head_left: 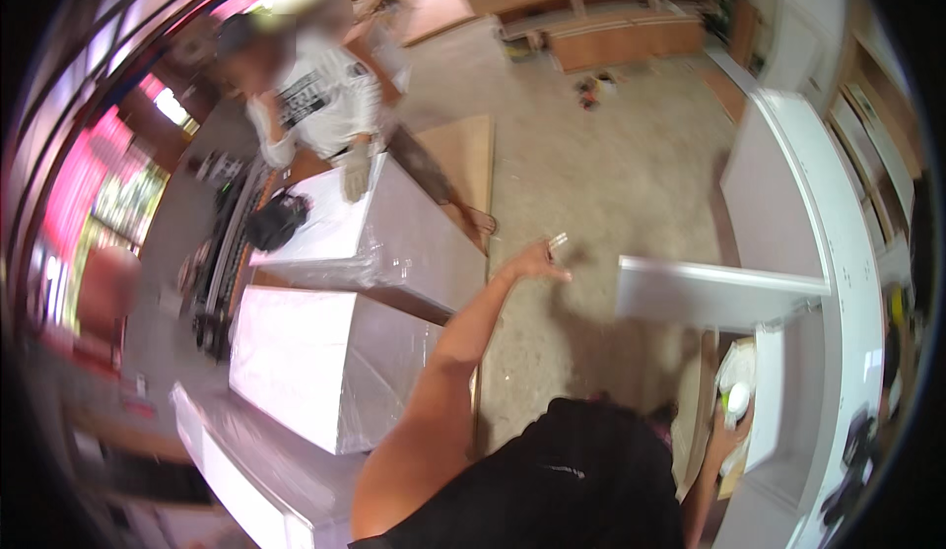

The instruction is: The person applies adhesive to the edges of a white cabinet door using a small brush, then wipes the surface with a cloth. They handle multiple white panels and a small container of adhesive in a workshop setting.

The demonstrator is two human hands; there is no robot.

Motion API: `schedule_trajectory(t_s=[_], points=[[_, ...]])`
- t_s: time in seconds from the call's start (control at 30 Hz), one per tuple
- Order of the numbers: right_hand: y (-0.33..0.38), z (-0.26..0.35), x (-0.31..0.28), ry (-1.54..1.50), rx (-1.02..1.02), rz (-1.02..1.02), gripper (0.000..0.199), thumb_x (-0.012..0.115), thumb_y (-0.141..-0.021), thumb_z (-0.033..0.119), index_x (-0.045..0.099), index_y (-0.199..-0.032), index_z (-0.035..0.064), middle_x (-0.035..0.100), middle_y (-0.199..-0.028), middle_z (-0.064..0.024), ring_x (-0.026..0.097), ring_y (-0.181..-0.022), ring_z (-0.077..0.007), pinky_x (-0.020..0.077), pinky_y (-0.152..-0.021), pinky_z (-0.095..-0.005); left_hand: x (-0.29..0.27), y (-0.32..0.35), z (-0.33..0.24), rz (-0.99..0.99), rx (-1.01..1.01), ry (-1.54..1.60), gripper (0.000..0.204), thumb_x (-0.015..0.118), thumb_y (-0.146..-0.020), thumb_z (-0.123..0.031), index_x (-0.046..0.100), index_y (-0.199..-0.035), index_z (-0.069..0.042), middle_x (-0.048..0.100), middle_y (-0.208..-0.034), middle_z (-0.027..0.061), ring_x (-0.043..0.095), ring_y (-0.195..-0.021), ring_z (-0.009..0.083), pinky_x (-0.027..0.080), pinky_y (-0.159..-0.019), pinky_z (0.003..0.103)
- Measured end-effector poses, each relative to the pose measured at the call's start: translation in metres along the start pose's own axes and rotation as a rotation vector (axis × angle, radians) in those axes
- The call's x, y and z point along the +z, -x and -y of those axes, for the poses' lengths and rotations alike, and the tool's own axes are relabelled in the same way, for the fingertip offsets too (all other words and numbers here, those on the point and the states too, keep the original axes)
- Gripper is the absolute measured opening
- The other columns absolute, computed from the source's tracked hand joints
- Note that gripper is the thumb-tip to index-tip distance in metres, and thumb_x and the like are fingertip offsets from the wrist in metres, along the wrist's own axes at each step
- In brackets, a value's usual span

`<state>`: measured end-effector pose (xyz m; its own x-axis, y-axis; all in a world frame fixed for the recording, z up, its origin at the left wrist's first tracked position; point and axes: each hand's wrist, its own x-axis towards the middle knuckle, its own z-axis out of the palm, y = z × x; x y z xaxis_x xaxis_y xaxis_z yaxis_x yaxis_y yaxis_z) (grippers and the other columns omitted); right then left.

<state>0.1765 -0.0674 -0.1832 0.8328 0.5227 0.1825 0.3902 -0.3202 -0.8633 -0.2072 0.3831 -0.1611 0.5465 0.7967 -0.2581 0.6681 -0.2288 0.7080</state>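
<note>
Right hand (pixel 727 438) grips white bottle (pixel 736 398); left hand (pixel 537 260) pinches small white piece (pixel 558 240).

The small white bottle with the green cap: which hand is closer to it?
Right. The right hand reaches up to the bottle inside the white cabinet. The left hand is stretched far out over the floor.

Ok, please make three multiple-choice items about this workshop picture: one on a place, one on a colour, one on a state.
1. Where is the right hand?
A. at the white cabinet
B. on the floor
C. on the wrapped boxes

2. What colour is the co-worker's shirt?
A. red
B. white
C. black

3. How is the left hand?
A. resting on a box
B. stretched out, holding a small light thing
C. in a pocket

Key: 1 A, it reaches into the white cabinet. 2 B, the cloth is white. 3 B, the arm extends over the floor.
</note>
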Motion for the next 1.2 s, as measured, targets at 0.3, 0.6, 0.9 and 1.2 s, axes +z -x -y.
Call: schedule_trajectory(t_s=[0.3, 0.6, 0.9, 1.2], points=[[-0.019, -0.028, 0.032, -0.206, -0.033, 0.378, 0.063, 0.077, -0.083, 0.007, 0.048, -0.138, -0.0035, 0.061, -0.123, -0.0151, 0.060, -0.115, -0.0246, 0.0447, -0.103, -0.0378, 0.192, 0.177, 0.107, -0.373, -0.362, 0.594, 0.061, 0.088, -0.073, -0.053, 0.050, -0.086, -0.008, 0.053, -0.077, 0.0010, 0.050, -0.072, 0.0125, 0.046, -0.065, 0.031], [-0.046, -0.024, 0.036, -0.177, -0.090, 0.511, 0.065, 0.083, -0.071, 0.003, 0.056, -0.131, -0.0014, 0.066, -0.118, -0.0155, 0.064, -0.109, -0.0288, 0.0489, -0.098, -0.0404, 0.289, 0.227, 0.031, -0.423, -0.430, 0.594, 0.059, 0.086, -0.077, -0.053, 0.049, -0.086, -0.007, 0.048, -0.075, -0.0003, 0.047, -0.070, 0.0122, 0.044, -0.063, 0.032], [-0.060, -0.093, 0.003, -0.129, -0.154, 0.639, 0.065, 0.085, -0.068, 0.007, 0.059, -0.127, -0.0002, 0.065, -0.120, -0.0187, 0.062, -0.114, -0.0363, 0.0463, -0.102, -0.0457, 0.365, 0.219, -0.057, -0.428, -0.308, 0.824, 0.055, 0.085, -0.081, -0.047, 0.050, -0.090, -0.006, 0.052, -0.081, -0.0003, 0.050, -0.077, 0.0113, 0.046, -0.070, 0.029], [-0.042, -0.109, -0.003, -0.107, -0.263, 0.808, 0.070, 0.084, -0.068, 0.002, 0.057, -0.132, 0.0007, 0.065, -0.122, -0.0151, 0.063, -0.112, -0.0292, 0.0484, -0.100, -0.0422, 0.387, 0.247, -0.111, -0.538, -0.283, 0.999, 0.040, 0.078, -0.091, -0.021, 0.040, -0.084, -0.013, 0.053, -0.082, -0.0029, 0.051, -0.079, 0.0076, 0.044, -0.069, 0.027]])
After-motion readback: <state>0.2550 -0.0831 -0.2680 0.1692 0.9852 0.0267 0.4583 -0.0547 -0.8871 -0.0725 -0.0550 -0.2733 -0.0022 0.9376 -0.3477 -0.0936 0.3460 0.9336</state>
